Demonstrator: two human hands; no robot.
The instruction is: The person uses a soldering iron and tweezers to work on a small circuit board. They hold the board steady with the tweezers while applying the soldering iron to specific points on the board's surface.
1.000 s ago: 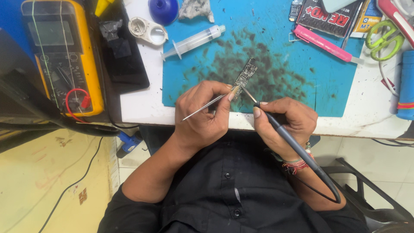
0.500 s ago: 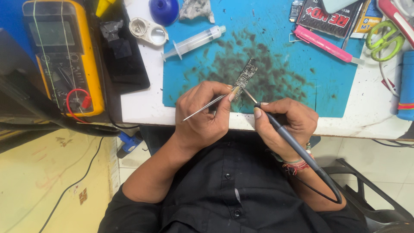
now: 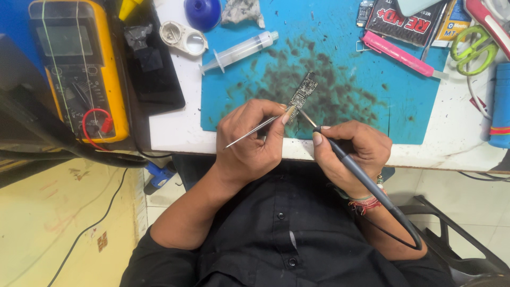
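Soldering step in hand, by my read. Left hand (image 3: 254,139) pinches tweezers (image 3: 254,131), clamping narrow circuit board (image 3: 303,91) over blue mat (image 3: 340,69), near bench edge. Right hand (image 3: 348,154) grips soldering iron (image 3: 366,183), tip at board's near end. Next move calls for steady tip, firm clamp.

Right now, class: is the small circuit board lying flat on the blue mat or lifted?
Cannot tell: tweezers in the left hand grip the circuit board over the blue mat.
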